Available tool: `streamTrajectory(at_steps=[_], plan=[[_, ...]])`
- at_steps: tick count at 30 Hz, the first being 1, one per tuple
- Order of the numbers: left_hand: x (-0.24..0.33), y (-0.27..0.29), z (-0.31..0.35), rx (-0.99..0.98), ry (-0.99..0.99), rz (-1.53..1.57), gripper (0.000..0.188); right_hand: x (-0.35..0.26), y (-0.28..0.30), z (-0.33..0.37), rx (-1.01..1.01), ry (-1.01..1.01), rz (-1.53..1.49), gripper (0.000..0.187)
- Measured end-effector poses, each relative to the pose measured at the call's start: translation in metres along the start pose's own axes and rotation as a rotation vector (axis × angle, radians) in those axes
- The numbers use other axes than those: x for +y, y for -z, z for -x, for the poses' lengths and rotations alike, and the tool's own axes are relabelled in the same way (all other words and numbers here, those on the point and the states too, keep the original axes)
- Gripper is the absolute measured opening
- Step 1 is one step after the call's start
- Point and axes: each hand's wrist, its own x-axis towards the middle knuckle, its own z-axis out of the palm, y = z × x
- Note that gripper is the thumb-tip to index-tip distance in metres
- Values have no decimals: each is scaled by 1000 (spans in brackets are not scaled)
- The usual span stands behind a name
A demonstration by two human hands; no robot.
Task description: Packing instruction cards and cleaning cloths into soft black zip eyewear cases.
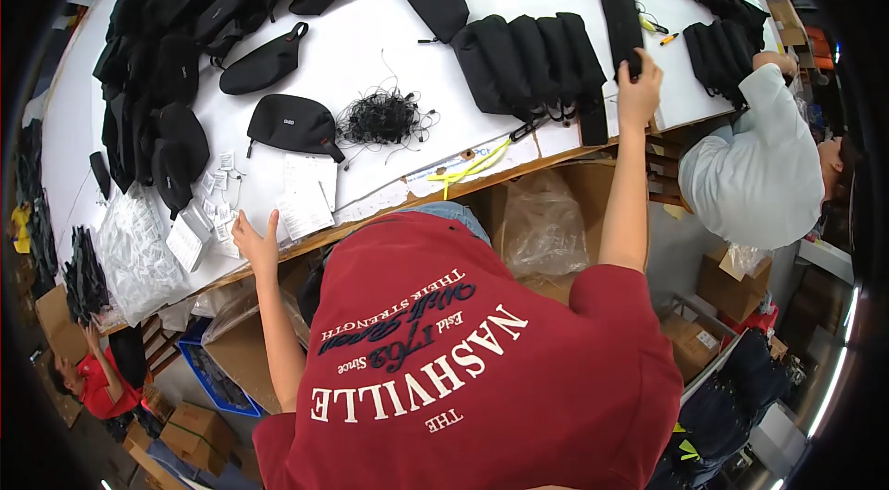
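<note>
My right hand (641,92) grips the near end of a long, flat, black fabric piece (619,22), whose exact kind I cannot make out. It lies just right of a row of stacked black pouches (532,64). My left hand (256,240) is at the table's front edge, empty, with thumb and fingers apart. Close to it are a white printed sheet (308,194), a stack of white cards (190,238) and scattered small white tags (220,180). A zipped black pouch (292,126) lies farther in, beside a tangle of thin black cords (381,118).
Black pouches (176,64) are heaped at the back left. A clear plastic bag of white tags (139,254) sits at the left edge. Neon-yellow scissors or strips (477,168) lie near the front edge. A co-worker in a pale shirt (755,170) works at the right beside more pouches (718,59).
</note>
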Motion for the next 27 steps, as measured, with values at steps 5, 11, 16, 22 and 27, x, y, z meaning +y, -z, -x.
streamTrajectory(at_steps=[5,11,16,22,27], plan=[[-9,-5,1,-112,10,-65,69,22,-21,18,-528,-70,71,46],[4,-8,2,0,32,-9,53,21,-10,6,-417,68,52,44],[21,0,13,48,-25,11,53,-70,-5,27,-190,238,-205,24],[47,2,19,178,49,142,52,-203,-38,163,-858,327,-546,9],[47,1,22,-33,82,118,55,-233,-62,206,-910,566,-478,6]])
